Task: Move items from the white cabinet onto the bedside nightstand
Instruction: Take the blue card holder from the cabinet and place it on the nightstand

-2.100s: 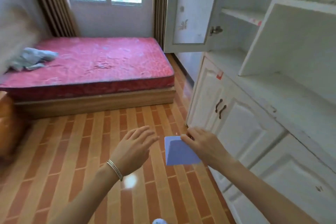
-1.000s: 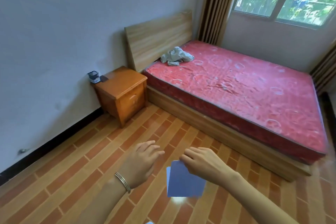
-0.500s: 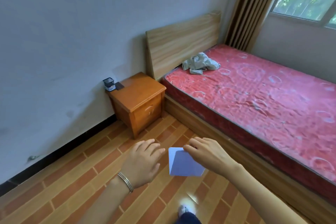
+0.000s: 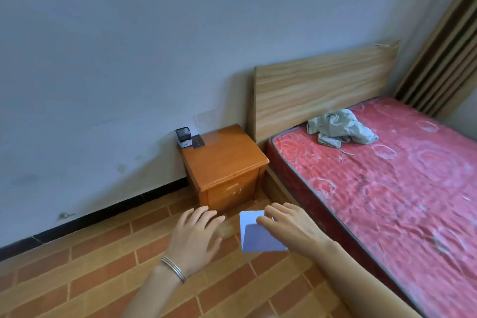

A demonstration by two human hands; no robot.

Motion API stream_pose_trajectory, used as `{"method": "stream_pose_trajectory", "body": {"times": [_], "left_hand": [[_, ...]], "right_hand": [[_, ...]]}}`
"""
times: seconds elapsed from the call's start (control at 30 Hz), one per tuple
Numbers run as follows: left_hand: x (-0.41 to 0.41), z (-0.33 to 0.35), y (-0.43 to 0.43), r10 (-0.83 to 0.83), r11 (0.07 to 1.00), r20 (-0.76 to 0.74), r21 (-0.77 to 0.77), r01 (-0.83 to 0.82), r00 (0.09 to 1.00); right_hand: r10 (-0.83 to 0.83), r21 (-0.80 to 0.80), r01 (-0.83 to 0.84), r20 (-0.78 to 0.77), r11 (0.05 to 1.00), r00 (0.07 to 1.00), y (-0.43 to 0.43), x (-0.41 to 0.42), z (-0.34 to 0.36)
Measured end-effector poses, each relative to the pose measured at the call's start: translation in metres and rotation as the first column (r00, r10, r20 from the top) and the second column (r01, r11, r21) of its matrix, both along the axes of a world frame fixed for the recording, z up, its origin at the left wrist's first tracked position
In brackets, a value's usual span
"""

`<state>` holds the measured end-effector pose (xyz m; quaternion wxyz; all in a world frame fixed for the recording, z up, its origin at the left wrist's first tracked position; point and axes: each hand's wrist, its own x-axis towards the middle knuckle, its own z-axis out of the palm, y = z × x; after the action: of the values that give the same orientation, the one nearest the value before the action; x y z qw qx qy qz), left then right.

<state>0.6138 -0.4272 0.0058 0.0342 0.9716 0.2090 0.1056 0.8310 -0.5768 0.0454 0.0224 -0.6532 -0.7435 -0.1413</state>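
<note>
Because the nightstand (image 4: 224,160) lies ahead, the right hand (image 4: 291,224) pinches a pale blue card (image 4: 258,236) forward; the left hand (image 4: 196,233) hovers open, empty.

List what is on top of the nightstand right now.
On the nightstand, at its back left corner by the wall, stand a small black-and-white container and a flat dark item beside it. The container's contents are hidden.

Even daylight, soft shadows; glare patch on nightstand (image 4: 224,160) top; wide-angle bending at edges; slight softness.
</note>
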Motion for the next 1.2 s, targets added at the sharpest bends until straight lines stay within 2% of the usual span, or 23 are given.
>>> {"method": "stream_pose_trajectory", "body": {"times": [0.13,0.27,0.43,0.57,0.8,1.07,1.2], "left_hand": [[0.028,-0.001,0.031,0.088,0.996,-0.017,-0.018,-0.088,0.996],[0.049,-0.008,0.071,0.158,0.986,-0.039,-0.043,-0.16,0.987],[0.082,-0.027,0.147,0.194,0.978,-0.051,-0.063,-0.197,0.98],[0.117,-0.031,0.214,0.183,0.977,-0.054,-0.104,-0.187,0.982],[0.167,-0.043,0.316,0.142,0.979,-0.087,-0.135,-0.153,0.986],[0.215,-0.07,0.378,0.17,0.963,-0.126,-0.191,-0.192,0.977],[0.25,-0.094,0.405,0.187,0.957,-0.172,-0.191,-0.218,0.967]], "right_hand": [[0.027,-0.026,-0.027,-0.021,0.999,0.999,0.052,0.053,-0.007],[0.091,-0.03,-0.096,-0.126,0.995,0.988,0.114,0.095,-0.02],[0.105,-0.093,-0.137,-0.283,0.986,0.953,0.2,0.135,-0.028],[0.096,-0.151,-0.155,-0.341,0.976,0.935,0.271,0.163,-0.03],[0.152,-0.146,-0.202,-0.299,0.968,0.942,0.387,0.208,-0.042],[0.212,-0.18,-0.252,-0.216,0.951,0.953,0.482,0.258,-0.077],[0.21,-0.209,-0.26,-0.233,0.943,0.949,0.52,0.3,-0.105]]}}
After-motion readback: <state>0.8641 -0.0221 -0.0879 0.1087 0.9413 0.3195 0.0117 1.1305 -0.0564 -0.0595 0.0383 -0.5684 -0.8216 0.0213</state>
